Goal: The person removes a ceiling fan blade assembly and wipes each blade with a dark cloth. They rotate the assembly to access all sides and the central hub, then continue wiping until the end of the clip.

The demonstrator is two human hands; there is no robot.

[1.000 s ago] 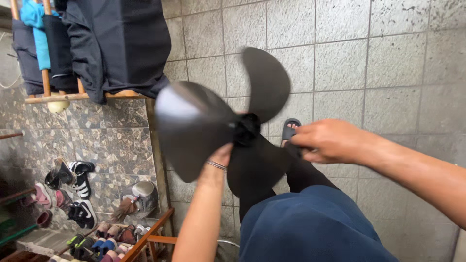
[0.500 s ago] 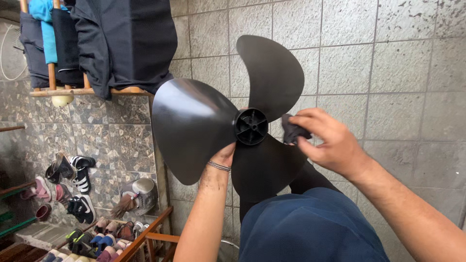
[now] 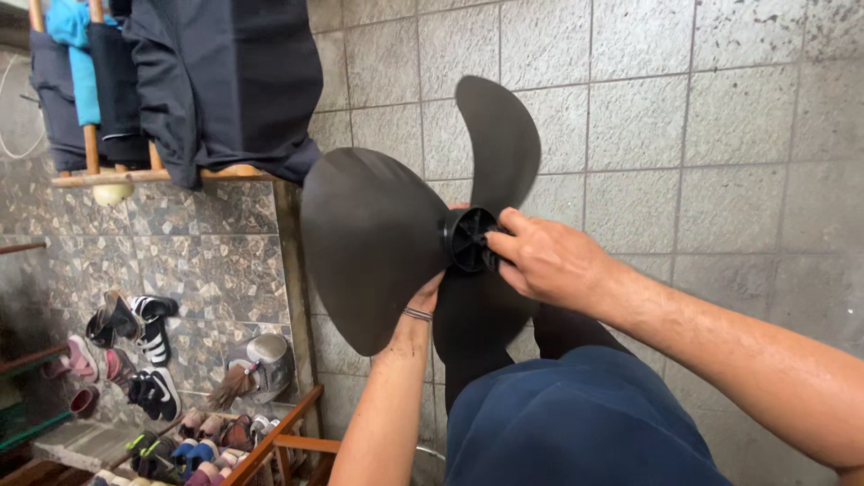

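Observation:
I hold up a black three-bladed fan propeller [image 3: 378, 243] in front of me. My left hand [image 3: 423, 295], a thin bracelet on its wrist, grips it from below, just behind the round ribbed hub [image 3: 466, 239]. My right hand [image 3: 544, 261] presses against the right side of the hub, fingers closed on a small dark cloth [image 3: 492, 258] that is mostly hidden under them. One blade points up, one spreads to the left, and one hangs down over my legs.
Dark and blue clothes [image 3: 216, 81] hang on a wooden rack [image 3: 144, 175] at the top left. Several shoes [image 3: 135, 342] lie at the lower left beside a metal pot [image 3: 263, 360] and a wooden shoe rack [image 3: 288, 436]. Grey tiles [image 3: 720, 135] lie behind the propeller.
The right hand moved left from the lower blade onto the hub with the cloth. The propeller turned slightly, so its upper blade looks narrower.

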